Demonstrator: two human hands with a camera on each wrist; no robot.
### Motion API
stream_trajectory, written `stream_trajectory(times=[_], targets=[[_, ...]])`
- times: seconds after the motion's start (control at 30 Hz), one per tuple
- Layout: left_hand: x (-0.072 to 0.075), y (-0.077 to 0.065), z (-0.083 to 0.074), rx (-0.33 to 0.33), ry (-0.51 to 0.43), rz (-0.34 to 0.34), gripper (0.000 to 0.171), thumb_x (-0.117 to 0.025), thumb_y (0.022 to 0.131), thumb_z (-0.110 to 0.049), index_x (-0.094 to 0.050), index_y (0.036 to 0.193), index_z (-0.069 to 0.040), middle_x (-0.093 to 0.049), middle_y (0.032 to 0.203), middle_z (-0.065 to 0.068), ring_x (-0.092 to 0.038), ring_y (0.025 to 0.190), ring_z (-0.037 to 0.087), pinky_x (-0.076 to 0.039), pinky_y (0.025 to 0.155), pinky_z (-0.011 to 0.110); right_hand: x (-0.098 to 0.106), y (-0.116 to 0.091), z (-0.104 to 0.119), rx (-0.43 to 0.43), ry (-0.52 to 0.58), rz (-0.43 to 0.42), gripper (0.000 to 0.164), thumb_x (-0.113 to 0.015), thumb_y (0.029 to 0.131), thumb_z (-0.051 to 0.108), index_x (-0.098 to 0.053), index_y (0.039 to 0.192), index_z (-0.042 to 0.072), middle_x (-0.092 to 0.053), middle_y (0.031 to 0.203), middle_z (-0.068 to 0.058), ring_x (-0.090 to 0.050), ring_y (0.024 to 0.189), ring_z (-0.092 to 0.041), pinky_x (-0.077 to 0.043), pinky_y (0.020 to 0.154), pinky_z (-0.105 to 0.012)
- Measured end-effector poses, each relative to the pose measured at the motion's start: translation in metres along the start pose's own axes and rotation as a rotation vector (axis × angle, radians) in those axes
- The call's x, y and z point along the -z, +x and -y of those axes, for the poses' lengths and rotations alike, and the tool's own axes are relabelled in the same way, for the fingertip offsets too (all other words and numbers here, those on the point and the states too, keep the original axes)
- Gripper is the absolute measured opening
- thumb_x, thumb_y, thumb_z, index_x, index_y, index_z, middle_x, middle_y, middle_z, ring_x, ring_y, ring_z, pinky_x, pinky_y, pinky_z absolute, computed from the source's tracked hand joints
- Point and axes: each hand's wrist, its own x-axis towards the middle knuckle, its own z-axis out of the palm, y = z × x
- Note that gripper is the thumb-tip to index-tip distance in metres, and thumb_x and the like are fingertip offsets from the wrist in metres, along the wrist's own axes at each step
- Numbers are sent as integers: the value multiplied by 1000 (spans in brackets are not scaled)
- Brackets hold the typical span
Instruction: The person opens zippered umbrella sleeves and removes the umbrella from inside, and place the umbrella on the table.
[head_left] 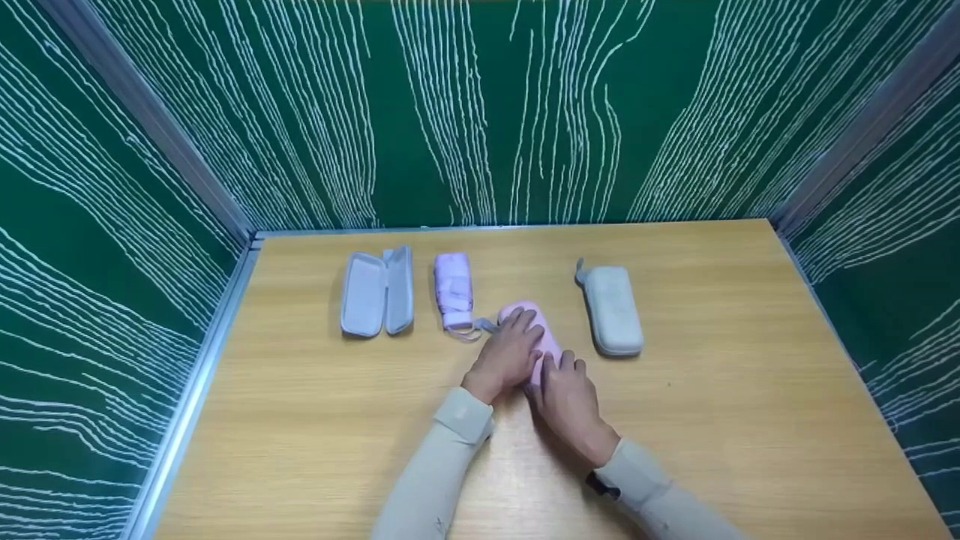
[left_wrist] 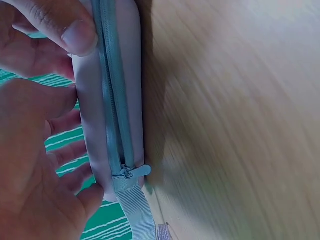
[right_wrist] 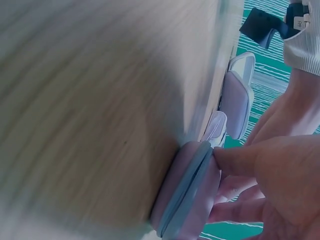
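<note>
A pink zip case [head_left: 550, 346] lies slanted on the table between both hands. My left hand [head_left: 508, 351] holds its far part, fingers across the top. Around the near end, the fingers and thumb of my right hand [head_left: 570, 397] grip the case. Along its side runs a grey zip [left_wrist: 114, 90], with the zip pull [left_wrist: 140, 171] beside a grey strap [left_wrist: 134, 210] in the left wrist view. Seen from the right wrist, the thumb of my right hand [right_wrist: 285, 175] presses close to the zip band [right_wrist: 187, 192].
Left of the case lies a folded purple umbrella [head_left: 453, 289] with a wrist loop. Farther left, a grey case [head_left: 364, 294] stands open. A closed pale grey-green case [head_left: 613, 311] sits to the right. Green walls with white lines border the wooden table [head_left: 720, 420].
</note>
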Motion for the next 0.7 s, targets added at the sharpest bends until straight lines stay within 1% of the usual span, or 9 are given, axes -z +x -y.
stream_trajectory(times=[0.17, 0.3, 0.43, 0.57, 0.7], targets=[[-1, 0, 1, 6, -67, -10, 37, -58, 104, -20, -64, 138, -7, -50, 159, 16, -43, 151, 34, -32, 126, 41, -1, 0, 3, -5, -15, -6, 47, -86, 85, 21, -70, 114, -12, -60, 91, -29, -60, 74, -40, -56, 52, -47], [-1, 0, 0, 7, -71, -19, 36, -58, 103, -17, -64, 137, -6, -51, 159, 16, -43, 151, 33, -31, 126, 40, -2, 1, 6, -22, -6, -5, 45, -86, 84, 22, -70, 111, -11, -60, 91, -28, -60, 74, -40, -56, 52, -47], [-2, 0, -1, 16, -85, -11, 37, -57, 103, -16, -63, 138, -6, -49, 160, 15, -41, 153, 33, -28, 128, 41, -3, 2, 8, -46, 5, 5, 45, -86, 84, 22, -70, 110, -10, -60, 93, -28, -61, 74, -40, -57, 52, -48], [-4, 0, -5, 62, -100, -26, 35, -56, 104, -17, -64, 137, -8, -49, 160, 12, -40, 153, 31, -29, 128, 39, -4, 1, 8, -45, 8, -15, 44, -87, 81, 21, -69, 108, -9, -59, 93, -28, -61, 74, -40, -56, 52, -48], [-5, -1, -16, 137, -77, -49, 33, -54, 107, -20, -66, 136, -9, -50, 160, 10, -41, 152, 31, -33, 125, 37, -6, -1, 4, -31, 20, -56, 42, -88, 77, 14, -67, 105, -8, -58, 91, -27, -60, 71, -40, -56, 52, -48]])
